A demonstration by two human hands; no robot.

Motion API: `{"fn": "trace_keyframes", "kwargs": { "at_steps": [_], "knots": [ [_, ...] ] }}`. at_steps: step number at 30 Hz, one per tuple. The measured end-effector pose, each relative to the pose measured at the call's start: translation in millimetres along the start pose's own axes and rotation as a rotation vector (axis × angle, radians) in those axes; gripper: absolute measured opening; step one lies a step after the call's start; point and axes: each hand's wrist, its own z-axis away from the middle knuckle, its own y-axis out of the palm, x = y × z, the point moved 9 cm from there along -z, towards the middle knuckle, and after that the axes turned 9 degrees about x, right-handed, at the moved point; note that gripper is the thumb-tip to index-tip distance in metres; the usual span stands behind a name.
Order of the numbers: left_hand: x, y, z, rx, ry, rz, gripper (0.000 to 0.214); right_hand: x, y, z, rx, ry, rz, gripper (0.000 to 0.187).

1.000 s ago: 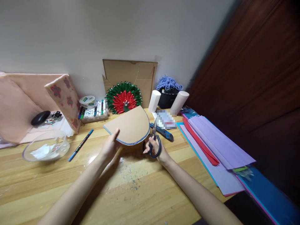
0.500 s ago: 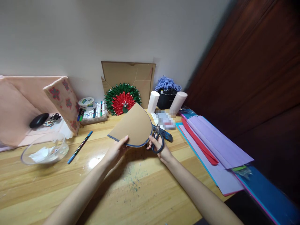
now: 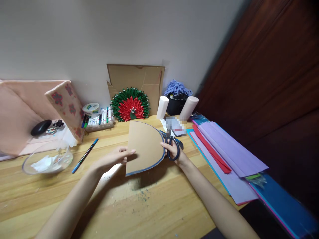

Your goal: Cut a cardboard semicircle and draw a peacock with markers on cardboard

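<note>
A half-round piece of brown cardboard with a blue line along its curved edge is held above the table, its straight edge to the left. My left hand pinches that straight edge, thumb on top and fingers partly hidden behind. At the curved edge on the right, my right hand grips the cardboard between thumb and fingers. Dark-handled scissors hang on the same hand, blades pointing away toward the wall. Just behind lies a blue utility knife, partly covered by the hand and scissors.
Against the wall stand a cardboard sheet and a red-and-green ribbon peacock. Two white rolls are beside a black container. Purple paper lies right; a blue marker, clear bowl and marker box are left.
The cardboard has turned so its straight edge now faces left. My left hand has shifted from its lower curved edge to the straight edge. The right hand with the scissors moved slightly right.
</note>
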Motion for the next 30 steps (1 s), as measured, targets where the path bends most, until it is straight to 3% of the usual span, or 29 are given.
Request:
{"fn": "trace_keyframes", "kwargs": {
  "at_steps": [4,9,15,19,21,23,27,30],
  "knots": [
    [7.7,31.9,-6.3,0.066,-0.044,0.007,0.025,3.6,-1.2,0.0,-0.094,-0.081,-0.055,0.031],
    [-1.6,28.7,-10.3,-0.144,0.12,0.199,0.036,-23.2,3.7,-1.9,-0.128,0.049,-0.233,0.054],
    [-13.4,34.2,-6.6,-0.198,0.306,0.273,0.037,-43.0,54.2,9.8,0.066,0.13,-0.307,0.056],
    [-1.0,57.6,-10.3,-0.082,0.254,0.308,0.038,-45.9,77.6,16.5,0.143,0.135,-0.26,0.039],
    [9.6,72.2,-13.1,0.004,0.172,0.275,0.047,-43.3,76.7,15.3,0.121,0.079,-0.197,0.032],
    [14.8,76.4,-14.1,0.015,0.153,0.25,0.051,-40.5,70.1,12.4,0.083,0.028,-0.14,0.03],
    [16.0,61.5,-13.5,-0.084,0.199,0.282,0.037,-34.8,50.5,5.3,0.041,-0.009,-0.064,0.028],
    [22.7,46.4,-12.0,-0.191,0.122,0.266,0.03,-26.4,41.2,1.4,0.068,-0.03,0.003,0.028]
  ]
}}
